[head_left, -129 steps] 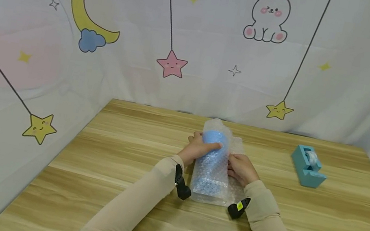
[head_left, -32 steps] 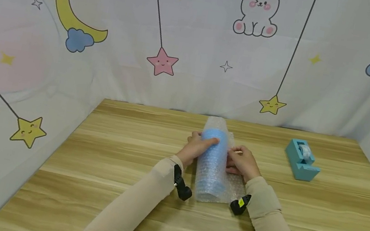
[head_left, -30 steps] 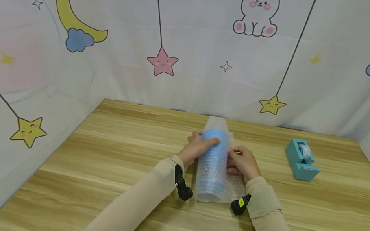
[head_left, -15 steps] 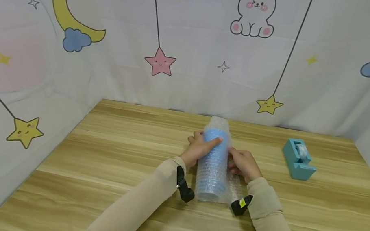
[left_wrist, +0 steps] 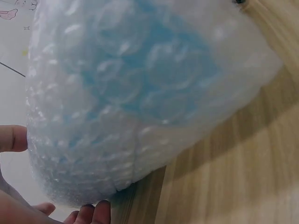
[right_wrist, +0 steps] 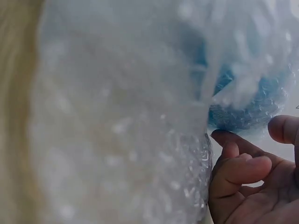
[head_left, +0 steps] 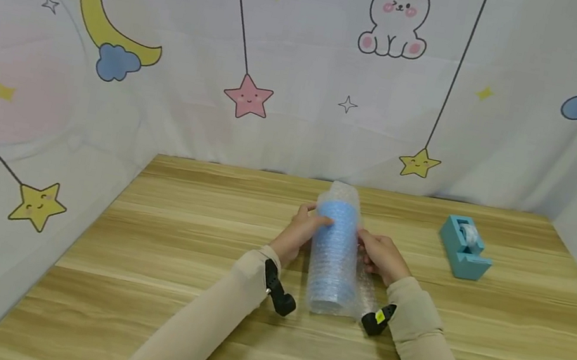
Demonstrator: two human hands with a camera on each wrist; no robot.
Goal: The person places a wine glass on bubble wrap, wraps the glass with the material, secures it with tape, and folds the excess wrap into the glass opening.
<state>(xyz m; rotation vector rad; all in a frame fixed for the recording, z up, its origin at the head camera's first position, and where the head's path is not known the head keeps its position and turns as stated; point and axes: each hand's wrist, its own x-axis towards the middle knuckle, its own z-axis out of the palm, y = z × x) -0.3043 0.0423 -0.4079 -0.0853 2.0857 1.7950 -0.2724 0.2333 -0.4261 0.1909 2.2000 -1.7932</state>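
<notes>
A blue cylinder [head_left: 338, 234] lies lengthwise inside clear bubble wrap [head_left: 343, 191] on the wooden table. My left hand [head_left: 298, 230] holds the bundle from its left side, thumb on top. In the left wrist view, fingertips [left_wrist: 100, 212] touch its underside. My right hand [head_left: 382, 256] is at the right side of the roll, with thumb and forefinger against the wrap. The right wrist view shows its other fingers [right_wrist: 240, 172] curled beside the loose sheet, which hides part of the bundle. A loose flap [head_left: 366, 290] of wrap lies under the right hand.
A teal tape dispenser [head_left: 464, 249] with a roll of clear tape [head_left: 468, 235] stands at the right rear of the table [head_left: 183, 251]. White curtain [head_left: 308, 68] with cartoon prints closes off the back and sides.
The bundle has rolled slightly right, and less loose wrap shows on that side. My left thumb has slid back toward the roll's left edge. The head view has shifted a little.
</notes>
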